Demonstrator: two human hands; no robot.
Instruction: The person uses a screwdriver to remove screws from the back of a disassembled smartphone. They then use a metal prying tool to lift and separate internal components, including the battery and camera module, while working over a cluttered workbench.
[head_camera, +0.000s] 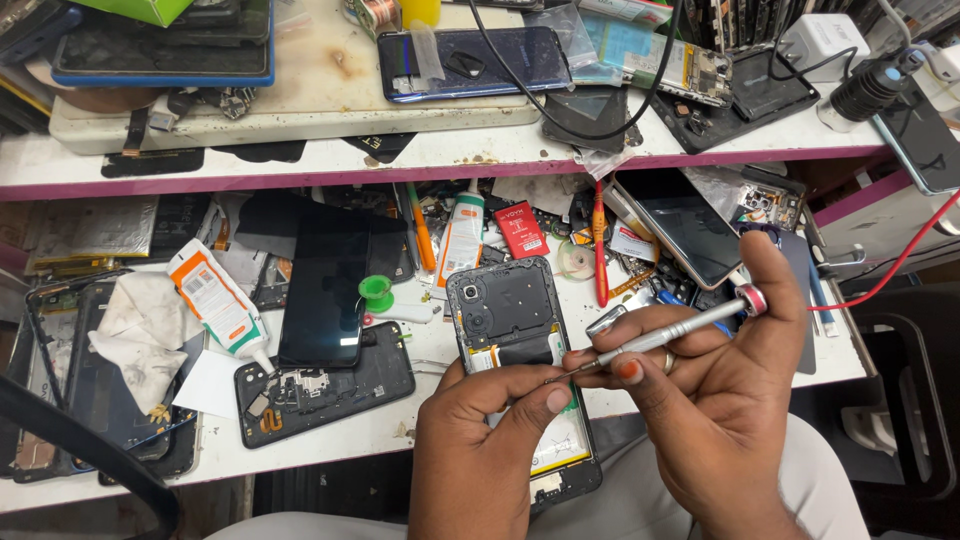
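Scene: a person at a cluttered repair bench works on an opened phone (520, 370), its back cover off, lying at the front edge of the white bench (330, 440) and partly overhanging the lap

Right hand: the right hand (720, 410) is closed around a slim silver screwdriver (665, 335), forefinger capping its red end, tip angled down to the middle of the opened phone

Left hand: the left hand (480, 450) pinches thumb and forefinger together at the screwdriver tip, right over the opened phone; whether a screw sits between the fingertips is too small to tell

Risk, slip: the tip looks likely to skate off a tiny screw and gouge the board or the battery beneath, since the phone is steadied by fingertips alone

Risk, loss: a freed screw could drop off the bench edge into the lap or vanish among the loose parts just left of the opened phone

Risk, fall: the phone's lower end juts past the bench edge, so downward pressure could tip it

Risk, snag: a red cable (880, 275) runs well right of the opened phone, near the working wrist

Containers: no tray or dish for screws is visible; two glue tubes, one (218, 305) left of the opened phone and one (463, 235) just behind it, lie capped, contents unseen; a small red box (521, 229) behind the phone is shut

Nearby: a dark phone (325, 285) lies face up to the left, a stripped phone frame (325, 385) beside it, a crumpled cloth (140, 335) farther left
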